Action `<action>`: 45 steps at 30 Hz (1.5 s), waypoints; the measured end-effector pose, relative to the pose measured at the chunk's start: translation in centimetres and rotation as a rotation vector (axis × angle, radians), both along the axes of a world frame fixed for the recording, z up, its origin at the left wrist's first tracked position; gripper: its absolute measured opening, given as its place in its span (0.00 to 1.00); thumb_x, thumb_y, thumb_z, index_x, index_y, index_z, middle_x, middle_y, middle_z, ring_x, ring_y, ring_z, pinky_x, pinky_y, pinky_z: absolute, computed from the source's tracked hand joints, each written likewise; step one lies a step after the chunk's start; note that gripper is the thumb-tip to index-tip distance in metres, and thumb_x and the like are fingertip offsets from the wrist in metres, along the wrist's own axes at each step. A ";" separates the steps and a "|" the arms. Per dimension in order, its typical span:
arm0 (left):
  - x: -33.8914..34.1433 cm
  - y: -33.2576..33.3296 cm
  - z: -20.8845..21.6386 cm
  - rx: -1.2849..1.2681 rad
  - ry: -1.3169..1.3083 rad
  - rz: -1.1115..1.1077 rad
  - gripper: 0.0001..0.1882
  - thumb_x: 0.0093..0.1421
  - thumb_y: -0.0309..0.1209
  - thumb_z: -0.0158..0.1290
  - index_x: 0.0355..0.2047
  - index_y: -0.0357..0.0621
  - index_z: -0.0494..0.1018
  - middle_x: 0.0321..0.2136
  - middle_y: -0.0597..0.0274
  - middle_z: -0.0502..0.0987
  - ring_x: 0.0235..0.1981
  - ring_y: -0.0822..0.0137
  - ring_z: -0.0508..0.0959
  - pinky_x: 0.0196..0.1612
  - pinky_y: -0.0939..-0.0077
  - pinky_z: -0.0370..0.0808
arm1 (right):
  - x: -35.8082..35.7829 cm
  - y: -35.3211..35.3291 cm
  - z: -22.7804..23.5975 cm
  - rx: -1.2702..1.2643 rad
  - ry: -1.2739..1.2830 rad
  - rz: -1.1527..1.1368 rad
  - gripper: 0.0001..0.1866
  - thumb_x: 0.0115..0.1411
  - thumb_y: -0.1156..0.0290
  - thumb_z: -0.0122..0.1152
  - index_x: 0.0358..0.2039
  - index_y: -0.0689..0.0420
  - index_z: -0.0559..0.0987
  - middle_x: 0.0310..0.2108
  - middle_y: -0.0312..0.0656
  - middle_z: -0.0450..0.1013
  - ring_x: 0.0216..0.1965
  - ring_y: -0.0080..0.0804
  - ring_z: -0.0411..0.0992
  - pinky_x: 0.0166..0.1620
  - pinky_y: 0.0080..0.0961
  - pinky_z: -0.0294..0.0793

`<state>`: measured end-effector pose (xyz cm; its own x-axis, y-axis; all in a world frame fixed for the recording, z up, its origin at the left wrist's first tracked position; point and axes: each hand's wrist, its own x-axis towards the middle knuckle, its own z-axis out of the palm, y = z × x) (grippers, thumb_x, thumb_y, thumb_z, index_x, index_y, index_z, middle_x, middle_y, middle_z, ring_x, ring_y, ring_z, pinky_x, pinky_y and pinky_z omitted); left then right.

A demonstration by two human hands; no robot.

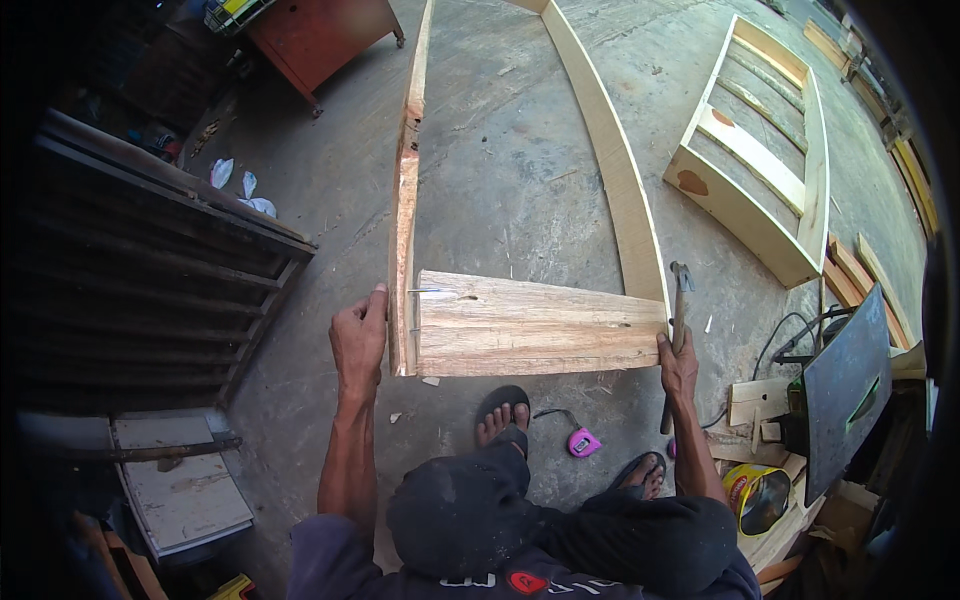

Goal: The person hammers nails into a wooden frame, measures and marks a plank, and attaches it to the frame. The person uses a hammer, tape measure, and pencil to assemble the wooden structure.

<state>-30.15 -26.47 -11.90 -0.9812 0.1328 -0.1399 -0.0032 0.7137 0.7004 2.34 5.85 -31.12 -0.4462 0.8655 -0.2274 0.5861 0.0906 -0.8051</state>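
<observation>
A long wooden frame stands on edge before me, its near end closed by a wide pale board (pixel 540 325). Against the outer face of the left side board (pixel 403 200) my left hand (pixel 358 335) is closed, gripping near the corner. Nails (pixel 430 291) show in the narrow gap between that side board and the end board. My right hand (pixel 679 368) is closed round a claw hammer (pixel 680 300), head up, while its fingers touch the end board's right corner beside the right side board (pixel 620 180). Fingertips behind the boards are hidden.
A finished-looking crate-like frame with slats (pixel 750 150) lies at the far right. Between my sandalled feet is a pink tape measure (pixel 583 442). A table saw (pixel 850 390), a yellow tin (pixel 755 498) and offcuts crowd the right; a dark slatted metal panel (pixel 150 260) stands left, a red cabinet (pixel 320 45) behind.
</observation>
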 end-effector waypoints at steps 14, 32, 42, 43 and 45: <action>11.4 15.3 13.9 -0.063 0.639 -0.462 0.21 0.64 0.43 0.63 0.40 0.32 0.80 0.31 0.46 0.83 0.33 0.49 0.85 0.40 0.57 0.78 | 2.5 -2.7 -2.3 -0.292 -0.038 -0.169 0.28 0.65 0.48 0.61 0.58 0.54 0.76 0.44 0.57 0.81 0.49 0.58 0.79 0.52 0.45 0.75; 14.4 23.6 13.3 0.434 0.310 -0.508 0.16 0.68 0.38 0.62 0.43 0.35 0.76 0.26 0.69 0.69 0.30 0.79 0.68 0.34 0.79 0.67 | 2.9 -4.1 4.4 -0.528 0.371 -0.121 0.24 0.68 0.54 0.63 0.52 0.62 0.77 0.34 0.45 0.81 0.34 0.32 0.82 0.27 0.29 0.81; 28.8 16.2 9.5 1.115 -0.188 -0.710 0.12 0.74 0.39 0.47 0.43 0.43 0.62 0.32 0.66 0.61 0.31 0.75 0.61 0.35 0.77 0.61 | 9.9 -1.9 16.6 -0.745 0.810 0.137 0.15 0.66 0.62 0.69 0.43 0.61 0.80 0.18 0.31 0.71 0.16 0.18 0.70 0.19 0.21 0.67; 29.5 16.9 8.1 1.071 -0.176 -0.718 0.16 0.72 0.43 0.49 0.43 0.44 0.61 0.33 0.65 0.60 0.33 0.73 0.61 0.39 0.74 0.62 | 10.4 -2.1 17.7 -0.796 0.826 0.188 0.13 0.64 0.66 0.72 0.40 0.62 0.80 0.19 0.31 0.72 0.17 0.19 0.70 0.20 0.21 0.68; 30.8 18.2 5.9 1.042 -0.158 -0.738 0.21 0.69 0.48 0.52 0.43 0.45 0.59 0.35 0.63 0.59 0.36 0.71 0.61 0.45 0.70 0.62 | 11.1 -2.5 19.3 -0.750 0.849 0.287 0.13 0.63 0.66 0.73 0.38 0.62 0.80 0.19 0.32 0.73 0.17 0.18 0.70 0.20 0.20 0.67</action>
<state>0.65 -8.24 -5.98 -0.6116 0.7507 0.2498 0.0230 -0.2988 0.9541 13.48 3.32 -11.84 -0.8581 0.4835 -0.1731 -0.1310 -0.5320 -0.8365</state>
